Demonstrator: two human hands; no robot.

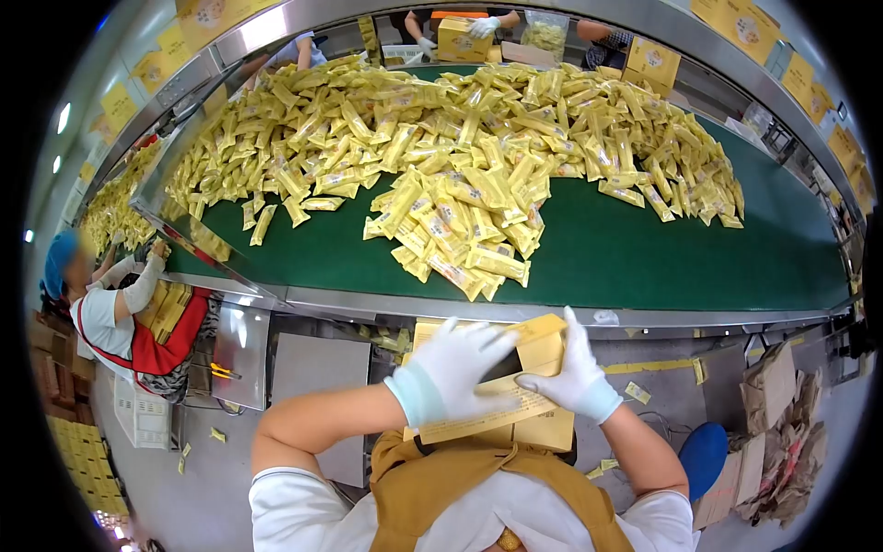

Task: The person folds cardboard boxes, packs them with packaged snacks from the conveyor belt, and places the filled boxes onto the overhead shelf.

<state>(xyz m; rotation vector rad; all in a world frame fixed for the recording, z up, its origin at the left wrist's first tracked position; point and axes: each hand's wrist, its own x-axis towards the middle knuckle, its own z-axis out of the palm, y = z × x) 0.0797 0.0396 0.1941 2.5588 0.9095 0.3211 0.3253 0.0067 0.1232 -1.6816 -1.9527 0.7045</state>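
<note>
In front of my body is a yellow cardboard box (541,351), its top open and a dark hollow showing inside. Printed text runs along the flap (478,419) nearest me. My right hand (579,375), in a white glove, grips the box's right side, with the thumb on the near edge and the fingers behind. My white-gloved left hand (452,370) lies over the left part of the box with fingers stretched out, slightly blurred. Beyond the box, a heap of yellow wrapped packets (460,216) covers much of the green conveyor belt (625,267).
A metal rail (414,308) edges the belt. At left, a co-worker (115,317) in a red apron stands by a pile of packets. Across the belt, gloved hands hold a yellow box (463,41). A blue stool (703,460) and flattened cardboard (768,391) are at right.
</note>
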